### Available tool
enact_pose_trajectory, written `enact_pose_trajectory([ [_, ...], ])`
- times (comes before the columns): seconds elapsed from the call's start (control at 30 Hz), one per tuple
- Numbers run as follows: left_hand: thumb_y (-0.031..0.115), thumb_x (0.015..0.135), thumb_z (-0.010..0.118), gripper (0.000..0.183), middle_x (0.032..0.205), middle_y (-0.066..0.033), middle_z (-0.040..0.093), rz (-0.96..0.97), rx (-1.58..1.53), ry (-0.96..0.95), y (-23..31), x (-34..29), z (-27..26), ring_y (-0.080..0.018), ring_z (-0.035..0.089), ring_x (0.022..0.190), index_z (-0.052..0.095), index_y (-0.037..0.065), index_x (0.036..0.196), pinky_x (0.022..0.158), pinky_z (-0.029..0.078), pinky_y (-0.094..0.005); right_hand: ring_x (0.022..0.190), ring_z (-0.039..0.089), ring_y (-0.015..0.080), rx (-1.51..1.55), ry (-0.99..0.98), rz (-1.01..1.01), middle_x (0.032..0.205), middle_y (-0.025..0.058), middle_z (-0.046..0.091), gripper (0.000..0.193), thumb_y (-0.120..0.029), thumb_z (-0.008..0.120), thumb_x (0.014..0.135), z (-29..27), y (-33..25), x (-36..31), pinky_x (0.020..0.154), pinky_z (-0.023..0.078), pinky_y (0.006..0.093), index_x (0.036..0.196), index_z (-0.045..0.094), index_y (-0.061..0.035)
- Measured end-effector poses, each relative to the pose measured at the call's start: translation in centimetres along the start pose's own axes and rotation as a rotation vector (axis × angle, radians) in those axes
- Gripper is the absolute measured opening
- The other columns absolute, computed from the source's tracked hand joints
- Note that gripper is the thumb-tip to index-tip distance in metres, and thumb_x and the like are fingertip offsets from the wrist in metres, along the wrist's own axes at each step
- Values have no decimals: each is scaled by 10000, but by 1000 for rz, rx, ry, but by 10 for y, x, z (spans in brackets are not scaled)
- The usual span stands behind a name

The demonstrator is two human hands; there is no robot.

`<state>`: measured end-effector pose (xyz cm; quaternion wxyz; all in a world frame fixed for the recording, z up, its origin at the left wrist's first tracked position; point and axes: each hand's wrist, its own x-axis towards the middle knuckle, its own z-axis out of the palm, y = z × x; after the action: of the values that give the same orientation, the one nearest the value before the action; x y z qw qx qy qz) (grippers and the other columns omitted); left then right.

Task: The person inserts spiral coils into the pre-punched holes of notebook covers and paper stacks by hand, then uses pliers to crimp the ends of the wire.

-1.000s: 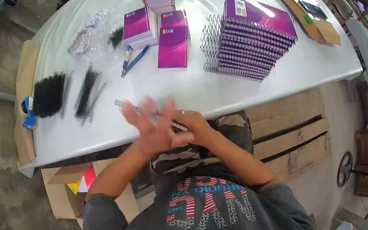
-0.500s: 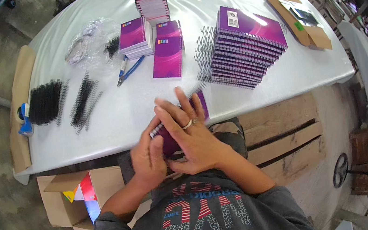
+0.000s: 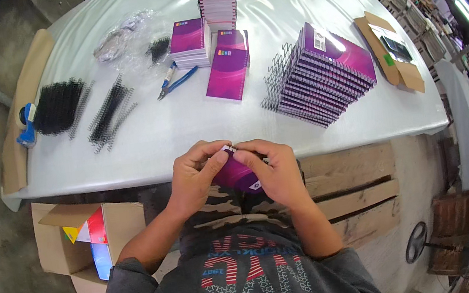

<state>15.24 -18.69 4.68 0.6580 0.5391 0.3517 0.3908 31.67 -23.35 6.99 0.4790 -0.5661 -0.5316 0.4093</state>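
A small purple notebook point(image 3: 235, 176) is held above my lap, at the table's near edge. My left hand point(image 3: 195, 175) pinches it by the upper left, thumb on the cover. From the other side my right hand point(image 3: 273, 168) grips its edge, and both thumbs nearly meet there. A short piece of the dark spiral binding shows between the fingertips; the rest of the edge is hidden. Beyond my right hand, a tall pile of purple spiral notebooks point(image 3: 326, 76) has loose coils sticking out on its left. Purple notebooks without visible coils point(image 3: 227, 75) lie farther off.
Blue-handled cutters point(image 3: 177, 82) lie left of a notebook stack point(image 3: 188, 39). Black wire coils point(image 3: 61, 106) and a looser bundle point(image 3: 110, 113) rest at left, near a blue tape dispenser point(image 3: 26, 125). A cardboard box point(image 3: 54, 247) stands below the table, left.
My right hand has moved off the notebook's face to grip its edge beside my left. The notebook has turned, and the whole view has shifted slightly.
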Motion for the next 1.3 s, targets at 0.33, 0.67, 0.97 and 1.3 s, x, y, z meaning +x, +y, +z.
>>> enact_pose_trajectory([
  [0.33,56,834,593,106,854,-17,610,-106,-136,-137,23,3,-6,-75,561,801,600,6,927,734,449,-224,730,596,103,177,37,-10,818,89,661,141,-33,655,795,6,3,-6,667,471,242,926,649,17],
  [0.67,23,791,613,106,833,-9,593,-140,-145,-315,27,12,-21,-55,540,751,581,15,892,673,428,-198,667,602,218,-78,134,-317,764,101,635,183,-44,711,724,12,-5,-14,594,462,286,901,662,-39],
  [0.97,10,707,639,125,749,-23,523,-62,-63,-427,20,19,-21,-90,497,728,538,48,770,627,393,-224,672,603,233,-211,190,-427,767,99,630,199,-29,724,699,16,-6,-22,594,471,313,886,654,-35],
  [1.3,159,837,632,269,806,-33,617,539,298,-80,127,82,55,-63,536,692,583,-9,1042,635,433,-207,721,586,121,-55,640,-214,799,65,646,210,-72,596,841,-115,-37,-28,683,459,260,1019,634,33],
])
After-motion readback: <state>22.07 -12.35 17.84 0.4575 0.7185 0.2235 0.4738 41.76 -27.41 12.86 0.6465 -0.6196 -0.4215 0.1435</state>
